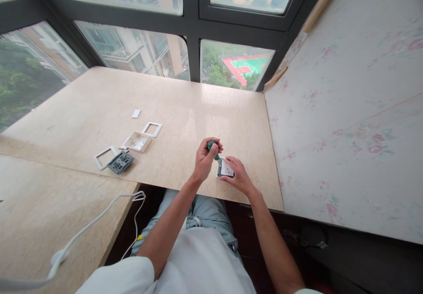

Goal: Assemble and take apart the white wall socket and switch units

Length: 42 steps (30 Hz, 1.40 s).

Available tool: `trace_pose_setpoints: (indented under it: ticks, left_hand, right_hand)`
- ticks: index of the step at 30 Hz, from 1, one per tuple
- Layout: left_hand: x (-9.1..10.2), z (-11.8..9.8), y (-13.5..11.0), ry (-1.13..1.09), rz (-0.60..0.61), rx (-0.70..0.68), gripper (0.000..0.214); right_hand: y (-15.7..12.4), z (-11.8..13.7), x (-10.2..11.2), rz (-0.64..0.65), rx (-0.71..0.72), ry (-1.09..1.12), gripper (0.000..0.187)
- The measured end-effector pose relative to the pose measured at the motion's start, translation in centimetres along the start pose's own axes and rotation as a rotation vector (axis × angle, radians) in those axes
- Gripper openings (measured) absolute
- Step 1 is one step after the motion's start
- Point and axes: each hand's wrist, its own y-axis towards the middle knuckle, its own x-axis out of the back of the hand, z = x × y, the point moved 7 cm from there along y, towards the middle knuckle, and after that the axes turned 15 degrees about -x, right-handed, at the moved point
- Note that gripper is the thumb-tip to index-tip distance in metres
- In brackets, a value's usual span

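Note:
My left hand point(204, 158) is closed around the dark green handle of a screwdriver point(213, 148). The screwdriver points down, its tip at the left side of a wall socket point(226, 169) with a white face and a dark grey frame. Over the right side of that socket lies my right hand point(238, 174), fingers curled round its edges and holding it on the tabletop. The far edge of the socket is partly hidden by my fingers. Whether the tip sits in a screw is too small to tell.
Left on the stone-like tabletop point(185, 109) are a white back box point(138, 141), two white frames point(152, 129) point(96, 161), a grey socket module point(120, 162) and a small white plate point(136, 113). A white cable point(89, 223) hangs over the near edge. Windows and a papered wall point(346, 122) border the surface.

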Motion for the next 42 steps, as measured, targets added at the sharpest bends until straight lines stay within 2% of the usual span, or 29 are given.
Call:
trace_pose_setpoints:
  ticks: [6,23,27,33,37,42]
  left_hand:
    - [0.1,-0.5,0.3,0.008,-0.014,-0.010,0.029]
    - [-0.3,0.2,0.1,0.028,-0.002,-0.004,0.027]
    - [-1.1,-0.1,-0.1,0.127,0.064,-0.021,0.023]
    - [-3.4,-1.1,0.1,0.342,0.291,-0.165,0.021]
    - [-4.1,-1.0,-0.2,0.267,0.388,-0.146,0.034]
    - [-3.0,-0.9,-0.9,0.069,0.352,-0.053,0.035]
  right_hand:
    - [-0.1,-0.1,0.0,-0.015,-0.004,0.029,0.068]
    - [-0.1,-0.4,-0.1,-0.026,0.020,0.048,0.068]
    - [-0.1,-0.4,-0.1,-0.029,0.030,0.041,0.069]
    - [0.0,-0.4,-0.3,-0.007,0.028,0.041,0.075]
    - [0.0,-0.4,-0.2,-0.031,0.023,0.056,0.074]
    - [0.0,-0.6,-0.5,-0.029,0.048,0.023,0.071]
